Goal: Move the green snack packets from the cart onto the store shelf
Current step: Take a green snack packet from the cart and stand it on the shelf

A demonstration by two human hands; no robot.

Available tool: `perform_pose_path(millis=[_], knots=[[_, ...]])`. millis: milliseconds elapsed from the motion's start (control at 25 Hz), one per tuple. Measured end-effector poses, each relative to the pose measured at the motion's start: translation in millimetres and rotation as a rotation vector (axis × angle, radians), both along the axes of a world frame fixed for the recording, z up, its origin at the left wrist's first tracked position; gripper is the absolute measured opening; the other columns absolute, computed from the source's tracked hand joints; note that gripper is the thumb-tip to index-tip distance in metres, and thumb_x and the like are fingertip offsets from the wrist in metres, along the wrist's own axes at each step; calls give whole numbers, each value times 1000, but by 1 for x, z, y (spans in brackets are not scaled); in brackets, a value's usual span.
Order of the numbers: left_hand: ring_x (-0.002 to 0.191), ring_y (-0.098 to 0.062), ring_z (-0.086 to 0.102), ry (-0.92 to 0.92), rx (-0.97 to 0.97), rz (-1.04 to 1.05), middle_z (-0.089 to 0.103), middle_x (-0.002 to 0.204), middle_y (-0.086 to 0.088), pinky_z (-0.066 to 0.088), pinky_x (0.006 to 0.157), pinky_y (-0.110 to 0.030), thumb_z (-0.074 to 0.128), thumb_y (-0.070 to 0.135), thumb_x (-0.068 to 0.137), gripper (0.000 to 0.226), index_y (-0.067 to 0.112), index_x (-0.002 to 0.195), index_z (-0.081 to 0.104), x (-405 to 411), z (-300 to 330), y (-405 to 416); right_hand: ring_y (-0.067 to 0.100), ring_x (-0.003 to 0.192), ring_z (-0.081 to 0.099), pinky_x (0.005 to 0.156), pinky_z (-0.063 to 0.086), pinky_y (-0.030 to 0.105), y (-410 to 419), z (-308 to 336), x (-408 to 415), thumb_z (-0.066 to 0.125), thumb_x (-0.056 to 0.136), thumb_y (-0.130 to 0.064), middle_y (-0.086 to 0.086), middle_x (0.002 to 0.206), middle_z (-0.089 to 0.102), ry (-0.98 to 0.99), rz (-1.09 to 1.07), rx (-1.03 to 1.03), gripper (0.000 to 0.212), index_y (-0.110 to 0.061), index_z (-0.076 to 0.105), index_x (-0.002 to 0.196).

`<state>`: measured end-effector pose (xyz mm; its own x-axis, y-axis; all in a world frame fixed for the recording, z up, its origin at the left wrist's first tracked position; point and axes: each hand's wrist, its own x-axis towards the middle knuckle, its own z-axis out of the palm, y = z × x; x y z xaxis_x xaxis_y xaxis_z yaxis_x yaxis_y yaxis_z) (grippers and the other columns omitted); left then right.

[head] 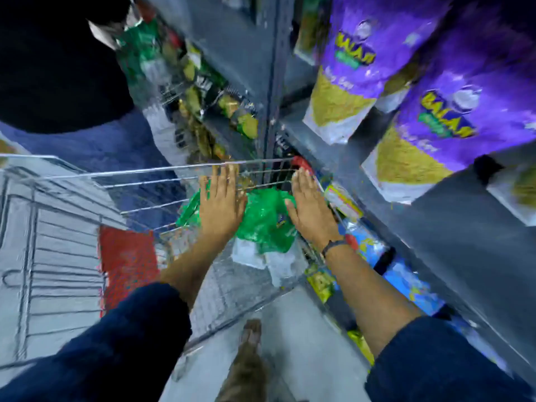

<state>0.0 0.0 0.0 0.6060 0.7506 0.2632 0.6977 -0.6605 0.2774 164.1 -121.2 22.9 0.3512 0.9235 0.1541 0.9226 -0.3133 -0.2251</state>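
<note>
A bunch of green snack packets [264, 219] lies in the far end of the wire cart [162, 169]. My left hand [220, 204] rests flat over the left side of the bunch, fingers stretched toward the cart's rim. My right hand [310, 210] presses on the bunch's right side, thumb touching the green film. The packets sit squeezed between both hands. The grey store shelf [464, 227] rises to the right of the cart. The picture is blurred by motion, and my palms are hidden.
Purple snack bags [452, 111] fill the upper right shelf, and blue and yellow packets [406, 285] the lower one. More green packets [145, 50] stand on the left bay beyond a grey upright [269, 97]. A person in dark clothes [58, 68] stands far left. White packets [278, 262] lie in the cart.
</note>
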Motion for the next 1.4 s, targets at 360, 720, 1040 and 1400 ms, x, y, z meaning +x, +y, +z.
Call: perform_pose_path(millis=[360,720,1040,1400], knots=[[104,-37,60,-92,-944,185,64,111,-26,51,91,-45,70,10,75,46,1,117,53,17,-111,10,29,147,3,114,17,59,103,-81,38,41,88,1,9,160,-1,-57,198,-640,68,-24,15,145],[75,-30,64,-162,-712,21,68,79,-23,41,64,-31,73,13,72,18,4,85,65,6,-71,-26,37,99,63,74,50,43,5,-37,45,63,78,-20,18,106,66,125,83,-454,37,-18,49,112],[62,9,53,-783,-364,6,64,71,25,45,57,-8,71,11,68,34,39,72,52,16,97,-76,30,100,63,70,47,37,-106,91,7,66,73,-30,4,105,71,298,-70,126,35,-26,58,108],[63,6,51,-1126,-443,-465,59,68,20,40,60,-11,72,5,70,29,24,76,51,128,231,-186,-4,66,52,66,43,15,-250,235,81,78,66,-18,-6,80,61,477,-328,687,30,-10,70,94]])
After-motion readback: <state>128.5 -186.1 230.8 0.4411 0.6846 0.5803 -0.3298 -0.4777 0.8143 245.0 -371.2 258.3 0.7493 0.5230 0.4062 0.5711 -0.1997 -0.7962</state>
